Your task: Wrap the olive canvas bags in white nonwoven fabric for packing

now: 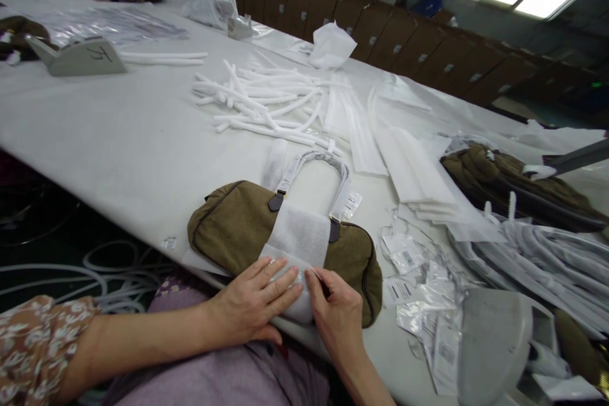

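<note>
An olive-brown handbag (228, 222) lies at the table's near edge, its wrapped handle (316, 157) pointing away from me. A white foam sheet (302, 228) is wrapped around the bag's middle. My left hand (257, 298) rests flat on the foam and a clear plastic piece, fingers spread to the right. Beside it, my right hand (335, 304) has thumb and index finger pinched at the right edge of the foam. What the pinch holds is too small to make out.
White foam rods (266, 101) and stacked foam sheets (409, 165) lie beyond the bag. Labels (440, 311), a grey tape dispenser (495, 342) and wrapped handles (547, 254) are at the right. Another dispenser (83, 58) stands far left. Cardboard boxes (371, 32) line the back.
</note>
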Demonstrator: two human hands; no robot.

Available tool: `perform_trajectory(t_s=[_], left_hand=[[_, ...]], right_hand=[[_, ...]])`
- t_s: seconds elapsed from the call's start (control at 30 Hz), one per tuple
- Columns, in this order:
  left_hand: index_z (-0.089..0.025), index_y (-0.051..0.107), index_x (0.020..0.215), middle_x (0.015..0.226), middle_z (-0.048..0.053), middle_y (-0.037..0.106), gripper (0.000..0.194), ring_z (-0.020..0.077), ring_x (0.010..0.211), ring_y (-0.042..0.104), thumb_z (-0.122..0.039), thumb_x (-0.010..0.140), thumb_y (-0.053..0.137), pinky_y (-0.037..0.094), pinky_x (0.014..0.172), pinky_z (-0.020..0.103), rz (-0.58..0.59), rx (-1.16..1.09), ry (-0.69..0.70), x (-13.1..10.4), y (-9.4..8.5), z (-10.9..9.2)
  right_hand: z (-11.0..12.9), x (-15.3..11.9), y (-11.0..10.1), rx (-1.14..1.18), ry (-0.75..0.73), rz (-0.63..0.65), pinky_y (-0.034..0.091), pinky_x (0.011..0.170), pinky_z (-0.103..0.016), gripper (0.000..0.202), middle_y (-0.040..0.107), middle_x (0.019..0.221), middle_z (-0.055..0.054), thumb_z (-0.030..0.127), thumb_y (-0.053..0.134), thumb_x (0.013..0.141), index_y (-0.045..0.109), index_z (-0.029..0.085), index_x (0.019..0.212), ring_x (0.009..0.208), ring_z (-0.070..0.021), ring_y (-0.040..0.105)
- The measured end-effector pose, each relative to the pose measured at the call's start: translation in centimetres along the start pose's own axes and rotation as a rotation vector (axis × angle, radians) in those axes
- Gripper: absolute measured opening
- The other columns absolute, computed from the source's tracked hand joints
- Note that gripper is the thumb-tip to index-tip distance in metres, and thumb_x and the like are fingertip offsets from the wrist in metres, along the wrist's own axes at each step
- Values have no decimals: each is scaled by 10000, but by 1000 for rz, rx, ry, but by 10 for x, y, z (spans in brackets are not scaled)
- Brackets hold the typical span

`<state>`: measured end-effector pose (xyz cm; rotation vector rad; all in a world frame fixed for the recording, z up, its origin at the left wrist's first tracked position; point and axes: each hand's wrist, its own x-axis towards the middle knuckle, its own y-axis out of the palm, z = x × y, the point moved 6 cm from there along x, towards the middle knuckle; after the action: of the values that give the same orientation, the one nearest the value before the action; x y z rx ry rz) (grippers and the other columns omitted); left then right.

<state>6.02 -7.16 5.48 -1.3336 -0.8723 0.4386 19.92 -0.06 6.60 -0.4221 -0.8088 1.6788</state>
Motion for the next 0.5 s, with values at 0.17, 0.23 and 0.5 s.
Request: perform_trajectory(t_s=[0.17, 0.23, 0.5], left_hand=[[-195, 335, 1434, 1492, 104, 359, 783, 361, 1326, 346, -670, 824, 460, 309, 1049, 513, 65, -3, 6, -6, 10, 1], [-207, 327, 1437, 1498, 91, 352, 759, 362, 1328, 338, -653, 837, 463, 313, 1041, 517, 74, -16, -2, -6, 12, 2], [-208, 341, 1421, 1484, 99, 366, 773, 352, 1312, 359, -621, 805, 560, 330, 1032, 522, 98, -63, -11, -2, 14, 7]], right_hand=[[-4, 9, -11, -26, 152, 40, 459, 597, -279, 326, 660, 676, -27, 496, 544, 839, 675, 204, 780, 570, -162, 588], [-5, 19, -15, -108, 184, -17, 452, 592, -291, 349, 618, 684, -18, 543, 599, 775, 627, 199, 823, 578, -167, 567], [-17, 56, 5, -363, 147, -77, 426, 663, -338, 449, 555, 927, -50, 485, 661, 705, 489, 207, 1014, 812, -236, 560]])
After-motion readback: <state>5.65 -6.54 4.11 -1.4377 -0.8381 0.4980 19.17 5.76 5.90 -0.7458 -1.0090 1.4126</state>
